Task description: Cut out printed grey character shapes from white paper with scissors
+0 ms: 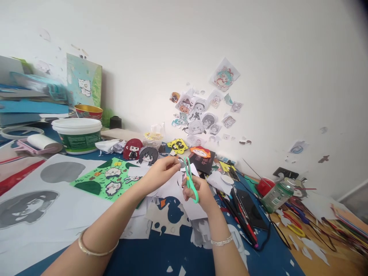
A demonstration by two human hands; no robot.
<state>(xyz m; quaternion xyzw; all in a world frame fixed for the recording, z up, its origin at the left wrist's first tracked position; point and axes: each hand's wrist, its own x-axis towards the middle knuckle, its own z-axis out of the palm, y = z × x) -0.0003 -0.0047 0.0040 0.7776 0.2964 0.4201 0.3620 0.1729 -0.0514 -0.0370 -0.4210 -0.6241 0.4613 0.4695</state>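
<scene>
My right hand [198, 191] is closed round the green handles of a pair of scissors [189, 183], whose blades point up and away from me. Just left of the blades, my left hand [166, 170] pinches a small paper cutout [181, 164], grey and white, partly hidden by the fingers and blades. Beneath the hands lie white paper sheets and a beige sheet with holes cut out of it [169, 220]. Left of them is a green drawn card [107, 179] with white animal figures. Behind stand cutouts of a red-haired character [133, 149] and a dark-haired character [148, 155].
A white-lidded tub [77, 134] and a tape roll [44, 143] stand at the left. Several markers [240, 218] lie right of my hand, near a black tablet-like slab [251, 209]. A clear green bottle [278, 194] leans farther right. Paper scraps litter the blue tabletop.
</scene>
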